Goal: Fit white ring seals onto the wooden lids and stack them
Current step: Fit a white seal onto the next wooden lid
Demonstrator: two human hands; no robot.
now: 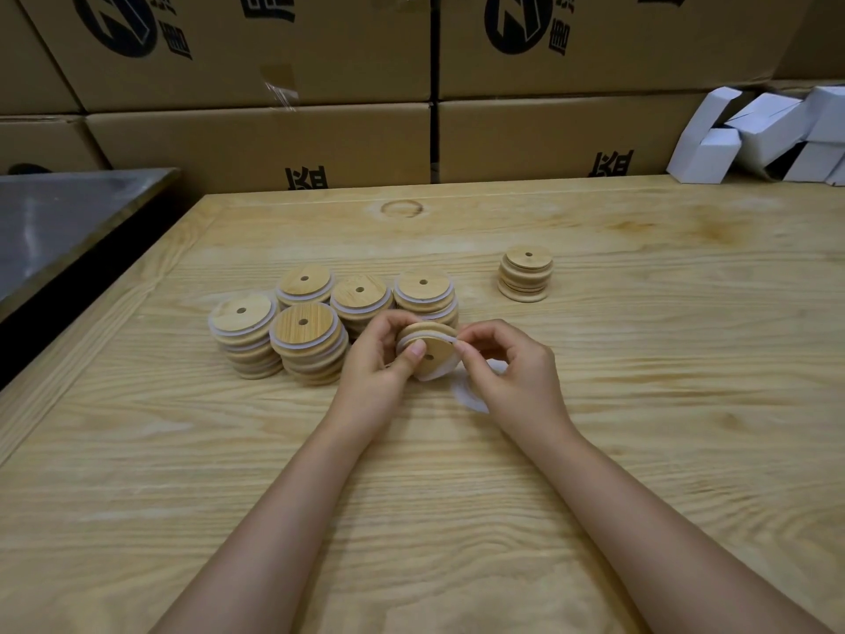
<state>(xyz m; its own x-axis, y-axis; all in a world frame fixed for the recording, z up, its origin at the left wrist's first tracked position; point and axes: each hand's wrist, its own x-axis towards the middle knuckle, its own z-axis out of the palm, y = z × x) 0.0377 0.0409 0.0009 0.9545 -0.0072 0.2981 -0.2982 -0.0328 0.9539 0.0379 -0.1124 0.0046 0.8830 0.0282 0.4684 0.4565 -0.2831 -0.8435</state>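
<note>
Lid (430,359) held up off the table (640,404), tilted on edge, flat face with its centre hole turned toward the person, rim running left-right between both hands. Seal (450,337) partly on: it wraps the lid's upper and left rim, while the lower-right part looks slack and off the edge. Left hand (377,363) grips the lid from its left side, thumb pressed flat on the face, other fingers curled behind. Right hand (507,372), to the lid's right, pinches the seal between thumb and forefinger at the lid's upper-right rim; its other fingers are loosely curled. Key relation: the unseated part lies on the lid's right and lower side, nearest the right hand, so the stretch likely goes down and round that side while the left hand holds the lid firm. Loose seals (471,398) lie on the table just below-right of the lid, partly under the right hand. Sealed stacks (308,340) sit just left of and behind the lid, five of them, close together. Bare stack (526,272), no white showing, stands well behind-right of the lid. Cardboard boxes (256,139) far behind the lid, white boxes (754,135) far behind-right, metal top (68,212) far left.
</note>
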